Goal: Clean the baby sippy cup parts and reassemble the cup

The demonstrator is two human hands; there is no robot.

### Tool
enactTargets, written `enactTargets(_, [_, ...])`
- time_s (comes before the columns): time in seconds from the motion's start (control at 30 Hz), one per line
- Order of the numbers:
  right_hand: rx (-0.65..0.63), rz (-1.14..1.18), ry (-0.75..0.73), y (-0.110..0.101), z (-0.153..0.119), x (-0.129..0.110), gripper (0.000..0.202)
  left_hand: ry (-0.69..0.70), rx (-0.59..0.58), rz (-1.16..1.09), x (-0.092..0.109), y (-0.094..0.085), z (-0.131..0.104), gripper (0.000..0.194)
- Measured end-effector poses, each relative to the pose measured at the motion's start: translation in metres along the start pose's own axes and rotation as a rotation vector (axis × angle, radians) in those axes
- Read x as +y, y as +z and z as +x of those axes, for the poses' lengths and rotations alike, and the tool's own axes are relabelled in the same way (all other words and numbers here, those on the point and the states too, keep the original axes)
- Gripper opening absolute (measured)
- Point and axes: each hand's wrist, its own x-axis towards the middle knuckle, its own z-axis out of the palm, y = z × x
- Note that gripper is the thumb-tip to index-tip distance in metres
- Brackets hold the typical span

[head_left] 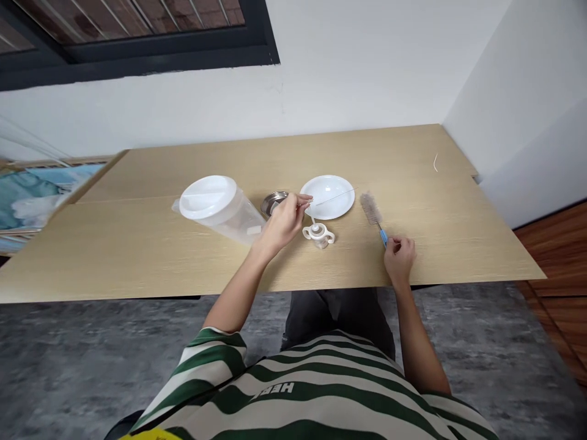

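Note:
My left hand point(290, 212) is closed, fingertips pinched on a thin wire-like stick point(337, 197) that points right across a white plate point(328, 212). Just below the fingers stands a small clear cup with two white handles point(320, 236), a white spout or straw rising from its lid towards them. Whether the fingers touch that straw I cannot tell. My right hand point(400, 256) is closed around the blue handle of a bottle brush point(372, 211), its greyish bristles pointing away from me over the table. Behind my left hand, partly covered by it, sits a round metal dish point(272, 201).
A translucent pitcher with a white lid point(215, 198) stands left of my left hand. The wooden table point(151, 244) meets a white wall at the back. A thin white bent strip point(435, 162) lies at the far right. Blue cloth items point(36, 195) are beyond the left edge.

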Motion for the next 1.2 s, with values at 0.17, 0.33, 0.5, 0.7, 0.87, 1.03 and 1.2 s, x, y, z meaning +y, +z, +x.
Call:
enactTargets(0.17, [-0.018, 0.019, -0.003, 0.0, 0.002, -0.001, 0.022, 0.021, -0.066, -0.026, -0.005, 0.005, -0.009, 0.006])
enactTargets(0.33, [-0.014, 0.024, 0.0, 0.002, 0.003, -0.004, 0.027, -0.032, -0.156, -0.067, -0.005, 0.01, -0.022, 0.01])
enactTargets(0.5, [-0.039, -0.007, -0.007, 0.002, 0.004, -0.004, 0.036, -0.077, -0.176, -0.15, -0.013, 0.025, -0.031, 0.018])
enactTargets(0.7, [-0.033, -0.013, -0.007, 0.001, 0.004, -0.005, 0.033, -0.091, -0.163, -0.146, -0.022, 0.034, -0.033, 0.037])
enactTargets(0.87, [-0.027, -0.006, 0.002, -0.001, 0.006, -0.004, 0.034, -0.101, -0.131, -0.257, -0.031, 0.037, -0.031, 0.039])
enactTargets(1.03, [-0.022, 0.02, -0.014, -0.003, 0.01, -0.003, 0.038, -0.271, -0.166, -0.518, -0.032, 0.044, -0.033, 0.043])
enactTargets(1.2, [-0.03, 0.058, -0.027, -0.008, 0.009, 0.0, 0.035, -0.35, -0.114, -0.635, -0.022, 0.056, -0.044, 0.042])
